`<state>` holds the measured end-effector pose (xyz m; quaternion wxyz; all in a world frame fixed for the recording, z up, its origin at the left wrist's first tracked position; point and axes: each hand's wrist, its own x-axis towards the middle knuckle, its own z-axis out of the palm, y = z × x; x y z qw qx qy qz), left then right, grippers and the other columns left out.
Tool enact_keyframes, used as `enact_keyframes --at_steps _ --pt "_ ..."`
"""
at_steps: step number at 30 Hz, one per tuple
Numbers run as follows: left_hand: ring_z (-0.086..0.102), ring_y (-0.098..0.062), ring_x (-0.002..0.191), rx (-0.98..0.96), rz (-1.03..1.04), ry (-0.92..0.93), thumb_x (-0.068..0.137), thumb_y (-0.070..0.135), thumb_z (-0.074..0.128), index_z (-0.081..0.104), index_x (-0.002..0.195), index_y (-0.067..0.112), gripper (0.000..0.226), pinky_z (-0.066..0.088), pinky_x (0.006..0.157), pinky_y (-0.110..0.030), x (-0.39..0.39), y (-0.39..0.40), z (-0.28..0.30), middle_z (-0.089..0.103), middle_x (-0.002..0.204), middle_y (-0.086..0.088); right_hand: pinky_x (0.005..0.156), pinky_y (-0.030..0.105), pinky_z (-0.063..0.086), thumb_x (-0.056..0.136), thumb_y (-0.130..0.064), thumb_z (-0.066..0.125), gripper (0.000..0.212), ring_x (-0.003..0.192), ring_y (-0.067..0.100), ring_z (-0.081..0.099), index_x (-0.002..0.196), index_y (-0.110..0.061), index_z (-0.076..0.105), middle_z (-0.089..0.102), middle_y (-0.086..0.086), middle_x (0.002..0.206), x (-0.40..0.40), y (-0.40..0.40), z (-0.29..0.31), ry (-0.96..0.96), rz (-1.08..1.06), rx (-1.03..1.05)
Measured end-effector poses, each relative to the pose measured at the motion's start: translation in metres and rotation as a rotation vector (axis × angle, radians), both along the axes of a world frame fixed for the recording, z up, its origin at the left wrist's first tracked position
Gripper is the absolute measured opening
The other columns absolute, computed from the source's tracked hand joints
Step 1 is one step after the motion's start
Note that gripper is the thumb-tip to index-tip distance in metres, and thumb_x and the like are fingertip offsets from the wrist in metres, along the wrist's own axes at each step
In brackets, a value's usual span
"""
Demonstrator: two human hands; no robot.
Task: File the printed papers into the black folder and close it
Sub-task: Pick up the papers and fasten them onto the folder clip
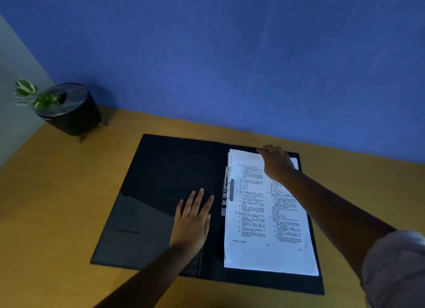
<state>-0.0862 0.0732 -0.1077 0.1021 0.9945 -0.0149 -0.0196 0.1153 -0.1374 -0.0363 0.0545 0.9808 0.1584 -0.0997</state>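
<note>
Left hand [192,218] flat, fingers spread, on open black folder [161,192]; right hand [276,161] grasping papers' [264,227] far edge.

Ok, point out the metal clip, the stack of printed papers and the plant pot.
metal clip [225,196], head view, on its silver bar along the folder spine.
printed papers [255,225], head view, on the top sheet's left text column.
plant pot [76,117], head view, on its black side wall.

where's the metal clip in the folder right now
In the head view, the metal clip sits along the spine of the open black folder, at the left edge of the printed papers, just right of the left hand.
</note>
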Motion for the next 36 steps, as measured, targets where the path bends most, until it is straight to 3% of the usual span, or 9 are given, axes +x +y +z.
enact_keyframes --at_steps 10,14,19,23,26,30,33,36 --pt "0.034 -0.024 0.134 0.003 0.013 -0.011 0.093 0.033 0.027 0.039 0.138 0.025 0.048 0.023 0.106 -0.043 0.000 -0.001 0.000 0.042 0.145 -0.006 0.108 0.044 0.030 0.084 0.001 0.045 0.058 0.128 0.034 0.035 0.139 -0.014 0.032 0.034 0.013 0.144 -0.001 0.001 -0.007 0.004 0.001 -0.038" --pt "0.038 -0.025 0.133 -0.010 0.018 0.002 0.092 0.032 0.027 0.040 0.138 0.025 0.048 0.035 0.105 -0.047 0.000 -0.002 0.003 0.043 0.144 -0.007 0.109 0.044 0.029 0.083 0.001 0.046 0.064 0.131 0.034 0.032 0.142 -0.015 0.026 0.030 0.012 0.148 -0.004 0.001 -0.003 -0.002 -0.024 0.029" --pt "0.038 -0.026 0.133 -0.007 0.014 0.002 0.093 0.033 0.026 0.042 0.138 0.024 0.049 0.030 0.107 -0.046 0.000 -0.002 0.003 0.043 0.145 -0.007 0.106 0.043 0.031 0.086 0.000 0.048 0.063 0.133 0.033 0.029 0.143 -0.013 0.024 0.030 0.013 0.148 -0.029 -0.006 0.000 -0.007 -0.335 0.360" --pt "0.037 -0.025 0.134 0.000 0.013 -0.010 0.096 0.033 0.020 0.042 0.138 0.024 0.049 0.030 0.107 -0.046 0.000 -0.001 0.002 0.043 0.144 -0.007 0.107 0.048 0.029 0.088 -0.005 0.047 0.061 0.134 0.037 0.025 0.143 -0.009 0.022 0.027 0.019 0.148 -0.063 -0.029 -0.006 -0.008 -0.561 0.474" --pt "0.039 -0.026 0.133 0.010 0.015 -0.001 0.092 0.032 0.025 0.043 0.137 0.023 0.049 0.030 0.106 -0.046 0.001 -0.002 0.002 0.044 0.144 -0.007 0.107 0.051 0.029 0.091 -0.010 0.046 0.056 0.132 0.041 0.027 0.142 -0.005 0.022 0.029 0.025 0.145 -0.080 -0.047 -0.009 0.009 -0.701 0.547" --pt "0.039 -0.027 0.133 0.007 0.006 0.003 0.094 0.032 0.022 0.041 0.137 0.023 0.048 0.021 0.105 -0.043 0.002 -0.002 0.002 0.045 0.143 -0.009 0.108 0.049 0.026 0.092 -0.008 0.042 0.055 0.130 0.042 0.027 0.142 -0.002 0.019 0.030 0.027 0.143 -0.093 -0.056 -0.014 0.030 -0.757 0.584" --pt "0.039 -0.027 0.132 -0.005 0.016 0.024 0.099 0.036 0.003 0.041 0.138 0.022 0.056 0.021 0.105 -0.043 0.001 -0.002 0.005 0.045 0.143 -0.009 0.108 0.048 0.026 0.092 -0.007 0.040 0.054 0.130 0.042 0.029 0.142 -0.001 0.019 0.031 0.027 0.143 -0.093 -0.054 -0.014 0.012 -0.766 0.586" --pt "0.039 -0.027 0.132 -0.001 0.020 0.003 0.097 0.033 0.016 0.041 0.137 0.023 0.049 0.025 0.105 -0.044 0.002 -0.003 0.005 0.045 0.143 -0.009 0.108 0.047 0.026 0.091 -0.005 0.039 0.055 0.129 0.042 0.029 0.142 0.001 0.017 0.030 0.028 0.143 -0.095 -0.048 -0.014 0.022 -0.760 0.550"
